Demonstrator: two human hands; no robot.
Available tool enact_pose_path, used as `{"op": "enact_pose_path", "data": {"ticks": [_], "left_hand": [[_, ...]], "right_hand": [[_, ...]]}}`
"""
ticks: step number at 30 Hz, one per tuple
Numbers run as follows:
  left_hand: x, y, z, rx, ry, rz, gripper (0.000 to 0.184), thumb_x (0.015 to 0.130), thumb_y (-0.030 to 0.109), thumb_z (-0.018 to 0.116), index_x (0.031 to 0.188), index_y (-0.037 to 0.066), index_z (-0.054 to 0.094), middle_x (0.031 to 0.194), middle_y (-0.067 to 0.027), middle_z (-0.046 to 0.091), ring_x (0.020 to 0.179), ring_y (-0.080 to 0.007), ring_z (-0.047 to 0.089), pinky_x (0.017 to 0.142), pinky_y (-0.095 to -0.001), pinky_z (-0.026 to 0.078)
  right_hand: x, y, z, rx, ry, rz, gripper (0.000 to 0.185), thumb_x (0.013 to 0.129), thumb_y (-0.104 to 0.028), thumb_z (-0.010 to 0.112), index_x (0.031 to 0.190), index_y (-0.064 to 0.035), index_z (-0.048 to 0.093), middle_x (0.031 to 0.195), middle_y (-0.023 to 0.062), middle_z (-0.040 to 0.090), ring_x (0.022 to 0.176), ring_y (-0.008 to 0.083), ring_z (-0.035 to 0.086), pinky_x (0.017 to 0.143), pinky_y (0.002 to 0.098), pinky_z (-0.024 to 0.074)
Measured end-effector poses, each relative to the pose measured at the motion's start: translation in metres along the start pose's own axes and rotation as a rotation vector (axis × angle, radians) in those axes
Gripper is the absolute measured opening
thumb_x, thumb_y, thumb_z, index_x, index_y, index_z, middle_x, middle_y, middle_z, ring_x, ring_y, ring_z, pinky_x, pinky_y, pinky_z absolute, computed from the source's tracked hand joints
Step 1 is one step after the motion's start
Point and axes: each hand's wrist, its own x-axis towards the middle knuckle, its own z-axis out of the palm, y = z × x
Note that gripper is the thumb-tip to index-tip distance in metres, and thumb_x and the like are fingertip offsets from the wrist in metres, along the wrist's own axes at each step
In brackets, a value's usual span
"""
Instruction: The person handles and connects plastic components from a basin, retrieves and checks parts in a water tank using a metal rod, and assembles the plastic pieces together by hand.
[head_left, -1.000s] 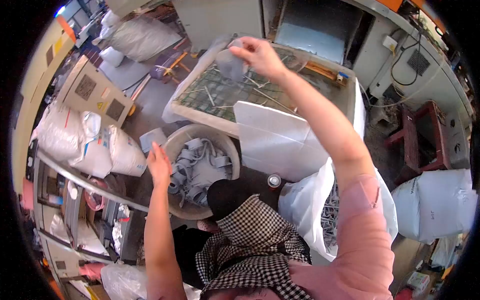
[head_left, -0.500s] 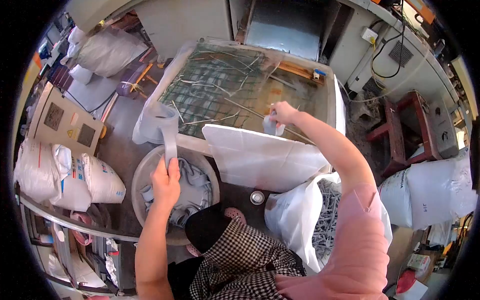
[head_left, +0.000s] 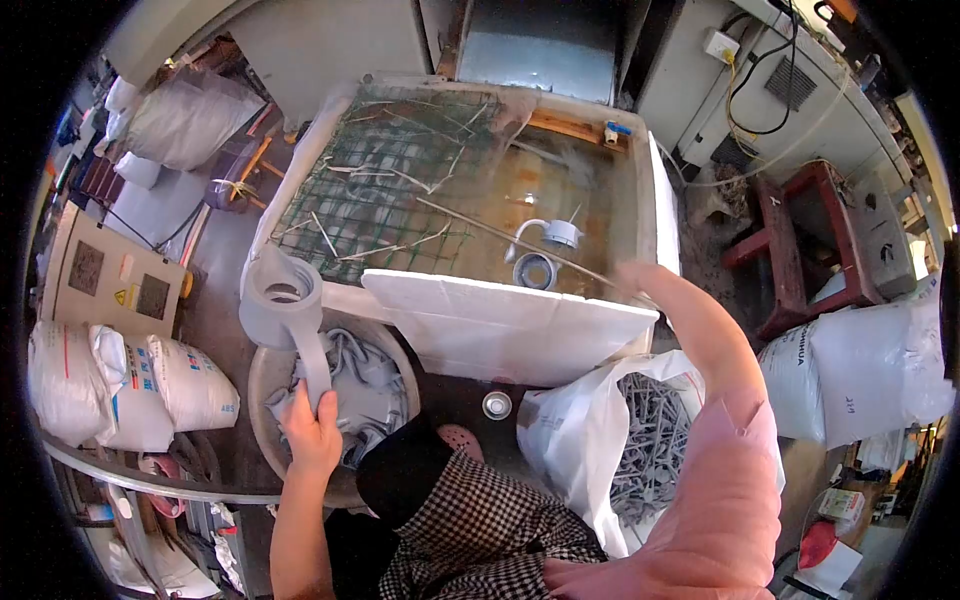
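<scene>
Grey on the ring-ended piece (head_left: 268, 322), green across the netting (head_left: 385, 195), pink along the sleeve (head_left: 720, 490), black-and-white checks over the lap cloth (head_left: 480, 510).

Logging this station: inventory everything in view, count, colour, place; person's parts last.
Handled plastic part: 1, grey, in left hand
Tub: 1, off-white, ahead, holding water
Mesh: 1, green, tub's left side
Loose plastic parts: count unclear, grey, in tub's water
Long stick: 1, tan, in tub
Foam board: 1, white, tub's near edge
Basin: 1, grey-beige, by left hand, grey parts inside
Can: 1, silver, floor
Open bag: 1, white, right; grey sprues inside
Full sacks: several, white, left and right
Stand: 1, dark red, right
Machine cabinets: several, grey and beige, around tub
Left hand: 1, bare, gripping that part
Right hand: 1, blurred, by foam board
</scene>
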Motion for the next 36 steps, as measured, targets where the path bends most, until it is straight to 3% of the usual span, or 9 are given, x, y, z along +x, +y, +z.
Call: {"op": "enact_pose_path", "data": {"ticks": [5, 10, 16, 22, 27, 29, 30, 33, 36], "left_hand": [[-0.010, -0.014, 0.009, 0.136, -0.010, 0.135, 0.022, 0.087, 0.011, 0.058, 0.099, -0.007, 0.054, 0.067, -0.0189, 0.058, 0.059, -0.0363, 0.057, 0.055, -0.0421, 0.043], [-0.013, -0.006, 0.009, -0.110, -0.085, -0.447, 0.025, 0.087, 0.014, 0.059, 0.100, -0.007, 0.054, 0.069, -0.0210, 0.061, 0.063, -0.0400, 0.060, 0.057, -0.0446, 0.044], [0.037, 0.046, 0.024, -0.140, -0.345, -0.123, 0.024, 0.089, 0.017, 0.059, 0.102, -0.001, 0.053, 0.074, -0.0219, 0.062, 0.072, -0.0419, 0.061, 0.062, -0.0430, 0.047], [0.151, 0.114, 0.076, -0.593, -0.592, -0.310, 0.025, 0.093, 0.025, 0.056, 0.097, -0.001, 0.055, 0.065, 0.0008, 0.054, 0.048, -0.0055, 0.046, 0.042, -0.0218, 0.034], [0.211, 0.080, 0.162, -0.908, -0.445, -0.367, 0.042, 0.093, 0.036, 0.054, 0.109, -0.003, 0.056, 0.085, -0.0085, 0.061, 0.075, -0.0129, 0.059, 0.064, -0.0257, 0.048], [0.199, 0.064, 0.177, -0.223, -0.387, -0.135, 0.075, 0.089, 0.049, 0.053, 0.131, -0.010, 0.039, 0.127, -0.0297, 0.048, 0.112, -0.0327, 0.054, 0.092, -0.0420, 0.044], [0.180, 0.060, 0.181, -0.108, -0.342, 0.046, 0.070, 0.089, 0.053, 0.049, 0.128, -0.005, 0.046, 0.122, -0.0317, 0.050, 0.114, -0.0393, 0.051, 0.096, -0.0458, 0.040], [0.135, 0.086, 0.165, 0.265, -0.750, -0.006, 0.059, 0.089, 0.060, 0.043, 0.119, 0.011, 0.060, 0.116, -0.0199, 0.053, 0.115, -0.0329, 0.049, 0.100, -0.0472, 0.034], [0.106, 0.095, 0.152, 0.244, -0.725, 0.135, 0.047, 0.088, 0.053, 0.052, 0.108, 0.013, 0.066, 0.102, -0.0139, 0.059, 0.111, -0.0287, 0.051, 0.103, -0.0474, 0.027]], "right_hand": [[-0.026, -0.022, -0.010, 0.137, -0.167, 0.155, 0.069, 0.066, -0.019, 0.073, 0.127, -0.0039, 0.045, 0.116, 0.0213, 0.058, 0.110, 0.0362, 0.055, 0.090, 0.0432, 0.0468], [-0.010, -0.033, 0.020, 0.167, -0.056, 0.200, 0.052, 0.077, -0.014, 0.062, 0.125, -0.0025, 0.044, 0.114, 0.0208, 0.060, 0.107, 0.0355, 0.058, 0.087, 0.0439, 0.0485], [-0.037, -0.049, -0.026, 0.094, 0.009, 0.089, 0.035, 0.090, -0.013, 0.046, 0.124, -0.0030, 0.048, 0.114, 0.0207, 0.060, 0.104, 0.0346, 0.060, 0.090, 0.0425, 0.0477], [-0.118, -0.019, -0.113, 0.365, 0.474, 0.014, 0.034, 0.087, -0.015, 0.054, 0.121, -0.0115, 0.056, 0.109, 0.0183, 0.061, 0.102, 0.0351, 0.058, 0.088, 0.0428, 0.0473], [-0.230, 0.017, -0.144, 0.318, 0.619, 0.139, 0.034, 0.085, -0.014, 0.056, 0.119, -0.0117, 0.059, 0.110, 0.0169, 0.062, 0.103, 0.0340, 0.058, 0.089, 0.0421, 0.0466], [-0.258, 0.035, -0.137, 0.405, 0.682, 0.183, 0.033, 0.086, -0.012, 0.056, 0.118, -0.0104, 0.059, 0.105, 0.0180, 0.064, 0.100, 0.0356, 0.059, 0.087, 0.0423, 0.0466], [-0.268, 0.045, -0.130, 0.439, 0.695, 0.234, 0.032, 0.086, -0.014, 0.056, 0.118, -0.0099, 0.059, 0.104, 0.0185, 0.064, 0.099, 0.0356, 0.059, 0.087, 0.0419, 0.0468], [-0.290, 0.048, -0.125, 0.514, 0.691, 0.282, 0.032, 0.088, -0.016, 0.055, 0.119, -0.0097, 0.059, 0.103, 0.0190, 0.064, 0.098, 0.0353, 0.060, 0.086, 0.0414, 0.0473], [-0.290, 0.034, -0.122, 0.542, 0.680, 0.228, 0.032, 0.089, -0.018, 0.054, 0.120, -0.0102, 0.058, 0.102, 0.0187, 0.064, 0.096, 0.0350, 0.061, 0.085, 0.0414, 0.0477]]}}
